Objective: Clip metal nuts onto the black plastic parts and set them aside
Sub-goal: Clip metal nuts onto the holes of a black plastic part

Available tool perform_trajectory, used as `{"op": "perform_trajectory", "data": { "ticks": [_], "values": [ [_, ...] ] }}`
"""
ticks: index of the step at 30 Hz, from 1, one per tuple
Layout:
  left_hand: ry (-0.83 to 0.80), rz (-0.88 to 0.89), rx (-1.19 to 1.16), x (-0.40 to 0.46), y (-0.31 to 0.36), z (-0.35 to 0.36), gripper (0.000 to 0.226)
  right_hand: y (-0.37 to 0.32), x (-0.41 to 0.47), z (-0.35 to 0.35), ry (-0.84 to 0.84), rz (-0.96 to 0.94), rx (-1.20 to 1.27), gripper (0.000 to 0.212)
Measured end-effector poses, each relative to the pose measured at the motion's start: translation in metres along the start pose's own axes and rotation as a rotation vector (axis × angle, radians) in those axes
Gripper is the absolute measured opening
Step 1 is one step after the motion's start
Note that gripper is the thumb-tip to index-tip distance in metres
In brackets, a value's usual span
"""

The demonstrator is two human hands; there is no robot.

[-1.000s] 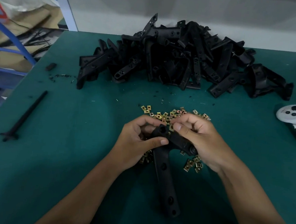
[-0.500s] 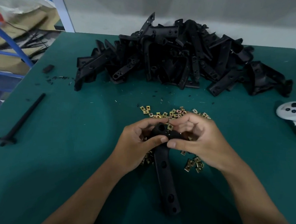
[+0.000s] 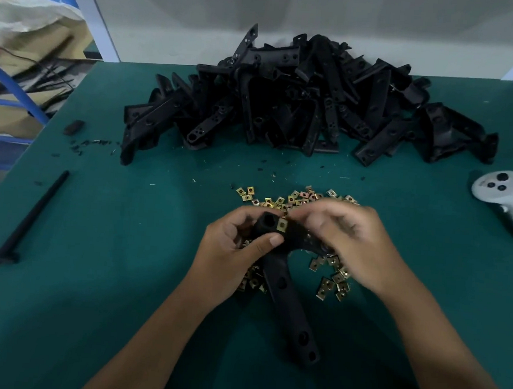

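A black plastic part (image 3: pixel 287 296), bent like an L, lies between both hands above the green table. My left hand (image 3: pixel 230 253) grips its corner, thumb across the front. A brass metal nut (image 3: pixel 282 225) sits clipped on the corner's upper edge. My right hand (image 3: pixel 352 243) is blurred; its curled fingers lie over the part's short arm, with fingertips close to the nut. Loose metal nuts (image 3: pixel 297 197) are scattered under and around the hands.
A big heap of black plastic parts (image 3: pixel 301 100) fills the back of the green table (image 3: pixel 124 246). A long black rod (image 3: pixel 25 223) lies at the left, a white controller (image 3: pixel 510 200) at the right. Small black chips (image 3: pixel 92 143) lie at the back left.
The right hand has shifted right off the corner, uncovering a nut now seated on the part's edge. The left hand keeps its grip.
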State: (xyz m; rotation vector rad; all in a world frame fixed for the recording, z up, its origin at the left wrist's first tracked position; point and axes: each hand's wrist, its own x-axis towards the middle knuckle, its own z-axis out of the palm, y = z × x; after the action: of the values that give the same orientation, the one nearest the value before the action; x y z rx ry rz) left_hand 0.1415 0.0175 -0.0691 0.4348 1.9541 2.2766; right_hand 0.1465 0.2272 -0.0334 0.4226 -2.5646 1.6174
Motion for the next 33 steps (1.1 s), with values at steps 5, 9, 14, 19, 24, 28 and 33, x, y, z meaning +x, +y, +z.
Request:
{"op": "perform_trajectory", "data": {
  "ticks": [5,9,14,19,24,28,33],
  "values": [
    [-0.036,-0.05,-0.08,0.003,0.005,-0.007,0.016,0.026,0.006,-0.011,-0.075,0.054,-0.457,0.023],
    [-0.084,-0.073,-0.052,0.002,0.004,-0.005,0.021,0.029,0.004,-0.01,-0.159,0.078,-0.618,0.042],
    [-0.096,-0.067,-0.091,0.001,0.003,-0.005,0.017,0.032,0.004,-0.008,-0.157,0.056,-0.548,0.016],
    [-0.096,-0.065,-0.085,0.001,0.001,-0.004,0.03,0.038,0.005,-0.008,-0.053,0.055,-0.371,0.012],
    [-0.048,-0.028,0.036,0.002,0.001,-0.003,0.044,0.035,0.007,-0.005,0.091,0.084,-0.119,0.019],
    [-0.038,-0.001,0.053,0.002,0.002,-0.003,0.047,0.027,0.008,-0.005,0.059,0.149,0.301,0.023],
    [-0.049,-0.033,0.041,0.003,0.002,-0.003,0.052,0.017,0.008,-0.009,-0.009,0.147,0.407,0.018]
  ]
}}
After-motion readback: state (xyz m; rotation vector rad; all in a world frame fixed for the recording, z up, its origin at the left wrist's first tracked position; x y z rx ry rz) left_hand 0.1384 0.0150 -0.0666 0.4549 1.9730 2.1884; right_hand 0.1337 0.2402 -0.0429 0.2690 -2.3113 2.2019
